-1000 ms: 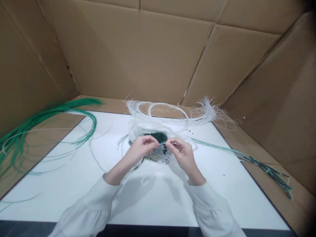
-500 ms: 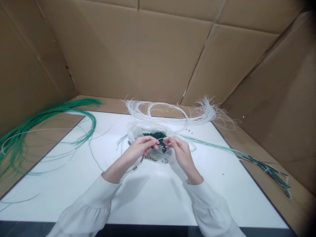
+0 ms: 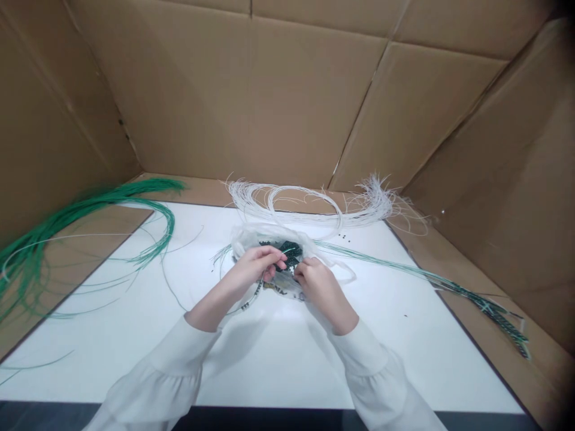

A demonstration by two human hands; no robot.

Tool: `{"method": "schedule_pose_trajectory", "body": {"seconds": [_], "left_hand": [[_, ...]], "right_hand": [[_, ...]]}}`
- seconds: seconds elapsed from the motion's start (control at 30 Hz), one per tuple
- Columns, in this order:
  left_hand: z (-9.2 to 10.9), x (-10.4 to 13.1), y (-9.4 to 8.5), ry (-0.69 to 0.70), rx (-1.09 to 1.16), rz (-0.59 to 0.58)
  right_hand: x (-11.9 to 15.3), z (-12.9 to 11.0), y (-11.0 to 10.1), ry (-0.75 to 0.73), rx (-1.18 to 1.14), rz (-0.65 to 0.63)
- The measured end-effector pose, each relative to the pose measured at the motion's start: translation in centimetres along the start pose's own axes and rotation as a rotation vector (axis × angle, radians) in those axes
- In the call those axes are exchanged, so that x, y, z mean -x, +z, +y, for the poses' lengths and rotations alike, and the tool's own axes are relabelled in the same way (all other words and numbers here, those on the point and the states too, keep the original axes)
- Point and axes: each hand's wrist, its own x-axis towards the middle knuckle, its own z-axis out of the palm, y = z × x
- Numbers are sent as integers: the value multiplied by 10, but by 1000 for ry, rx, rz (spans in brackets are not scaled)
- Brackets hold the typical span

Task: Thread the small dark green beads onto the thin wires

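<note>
A crumpled clear plastic bag (image 3: pixel 242 237) lies open at the middle of the white table, with small dark beads (image 3: pixel 291 248) inside. Over its left part, my left hand (image 3: pixel 263 262) pinches a thin green strand (image 3: pixel 288 251), whose tip points right above the beads. From my left hand a strand with a few dark beads (image 3: pixel 245 306) hangs down onto the table. My right hand (image 3: pixel 313 278) is at the bag's right side, its fingers closed down at the beads; what they hold, if anything, is too small to make out.
Green strands (image 3: pixel 153 206) spread along the left edge of the table (image 3: pixel 381 365). A coil of white strands (image 3: pixel 314 216) lies at the back. Green strands with dark beaded ends (image 3: pixel 498 314) reach over the right edge. Cardboard walls (image 3: pixel 251 102) surround the table.
My right hand has moved down and slightly left, off the strand's tip and to the beads in the bag. My left hand has barely moved and keeps the strand.
</note>
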Motion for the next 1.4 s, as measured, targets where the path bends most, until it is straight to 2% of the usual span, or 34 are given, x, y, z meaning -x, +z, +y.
{"method": "schedule_pose_trajectory", "body": {"seconds": [0.17, 0.37, 0.63, 0.9, 1.03, 1.23, 1.4], "left_hand": [[0, 0, 0, -20, 32, -15], [0, 0, 1, -8, 73, 1], [-4, -1, 0, 9, 35, -28], [0, 3, 3, 117, -92, 1], [1, 3, 4, 131, -131, 49], [3, 6, 5, 166, -231, 49], [4, 8, 7, 185, -246, 34]], "right_hand": [[-1, -2, -4, 86, -78, 5], [-1, -7, -9, 67, -141, 31], [-2, -21, -24, 232, -789, 104], [-5, -18, -24, 400, -1281, 146], [-6, -16, -23, 449, -1361, 185], [-5, -16, -25, 420, -1295, 223], [-4, -16, -24, 451, -1478, 213]]}}
